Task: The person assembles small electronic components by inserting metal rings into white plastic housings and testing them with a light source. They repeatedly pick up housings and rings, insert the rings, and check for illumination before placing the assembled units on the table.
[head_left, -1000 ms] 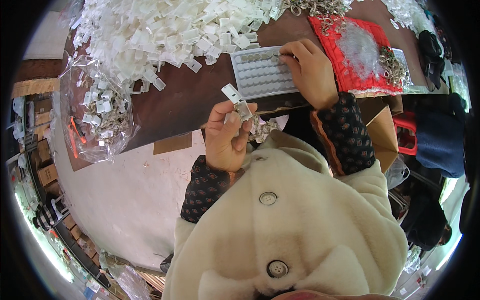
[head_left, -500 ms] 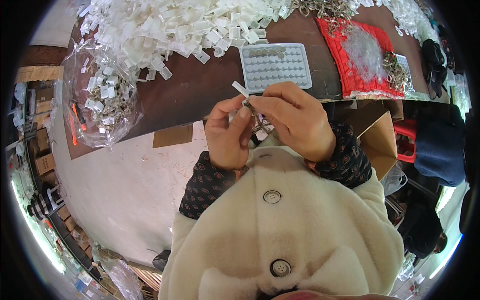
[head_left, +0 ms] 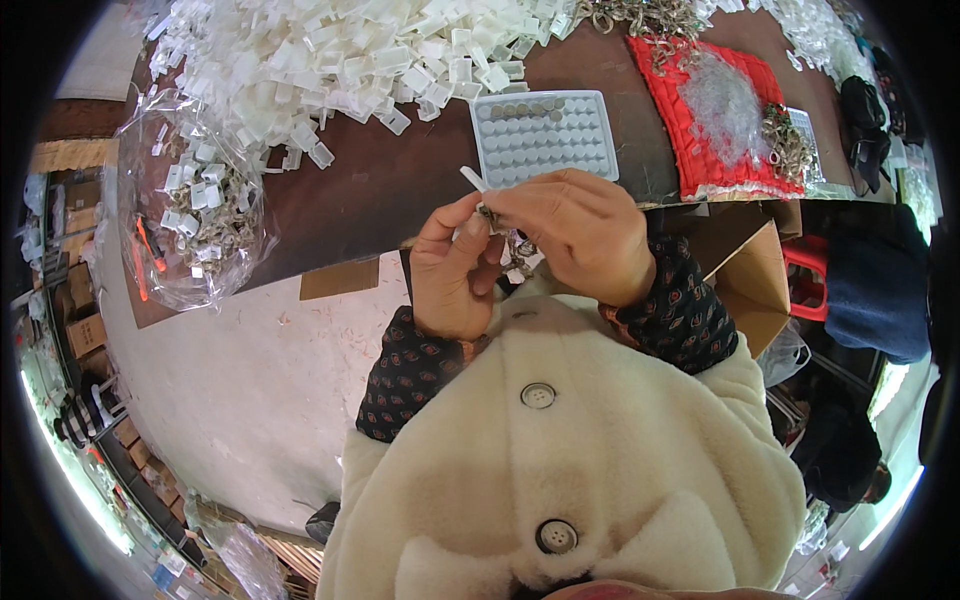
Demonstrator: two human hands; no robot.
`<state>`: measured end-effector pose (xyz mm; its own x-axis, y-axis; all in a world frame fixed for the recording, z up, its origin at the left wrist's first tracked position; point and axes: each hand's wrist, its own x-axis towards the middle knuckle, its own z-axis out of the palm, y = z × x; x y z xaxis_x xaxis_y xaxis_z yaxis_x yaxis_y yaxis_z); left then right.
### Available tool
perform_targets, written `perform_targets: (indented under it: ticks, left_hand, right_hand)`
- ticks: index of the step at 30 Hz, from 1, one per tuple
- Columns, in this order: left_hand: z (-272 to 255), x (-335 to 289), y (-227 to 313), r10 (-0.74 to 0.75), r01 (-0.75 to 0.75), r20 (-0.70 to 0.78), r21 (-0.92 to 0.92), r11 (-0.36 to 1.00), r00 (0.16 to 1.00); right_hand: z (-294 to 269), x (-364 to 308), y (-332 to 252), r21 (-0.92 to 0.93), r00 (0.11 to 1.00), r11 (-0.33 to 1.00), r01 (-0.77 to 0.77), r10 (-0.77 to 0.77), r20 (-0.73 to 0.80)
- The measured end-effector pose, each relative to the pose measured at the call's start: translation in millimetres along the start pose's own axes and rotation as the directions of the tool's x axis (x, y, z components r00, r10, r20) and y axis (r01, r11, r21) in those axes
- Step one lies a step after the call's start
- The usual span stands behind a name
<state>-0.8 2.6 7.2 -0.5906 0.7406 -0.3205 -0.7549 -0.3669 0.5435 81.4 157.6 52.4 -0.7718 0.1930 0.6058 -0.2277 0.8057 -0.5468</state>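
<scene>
Close together in front of my chest, both hands work on one small white plastic case (head_left: 473,180), its flap-like end sticking up above the fingertips. My left hand (head_left: 450,270) pinches the case between thumb and fingers. From the other side, the closed fingertips of my right hand (head_left: 585,235) press on it and cover most of it. A cluster of metal rings or clasps (head_left: 519,256) hangs beneath my right hand; how it joins the case is hidden. Just beyond the hands lies a white dimpled tray (head_left: 545,148) with several small silvery discs in its far row.
A large heap of white plastic cases (head_left: 340,60) covers the far left of the brown table (head_left: 350,180). At left, a clear bag (head_left: 262,245) holds cases with metal parts, beside orange-handled pliers (head_left: 150,240). On the right lie a red cloth (head_left: 655,75) and a cardboard box (head_left: 755,280) below.
The view has shifted slightly. My right fingers have moved over the case and cover more of it, and its raised flap now shows at a narrower angle. Both hands keep their grip.
</scene>
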Motion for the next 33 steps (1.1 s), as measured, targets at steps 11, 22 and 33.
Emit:
perform_targets:
  ticks: [11,22,33]
  left_hand:
    - [-3,7,4,-0.011,0.012,0.043,-0.034,0.999,0.999]
    - [-3,-5,2,0.029,-0.030,0.050,0.004,1.000,0.998]
    - [-1,-12,8,-0.028,0.031,0.032,-0.123,0.992,0.999]
  right_hand:
    - [1,1,50,-0.408,0.963,0.872,-0.269,0.244,-0.114]
    - [1,6,-16,0.013,0.989,0.989,-0.151,0.151,-0.004]
    - [-2,2,-23,0.051,0.999,0.998,0.032,-0.031,-0.013]
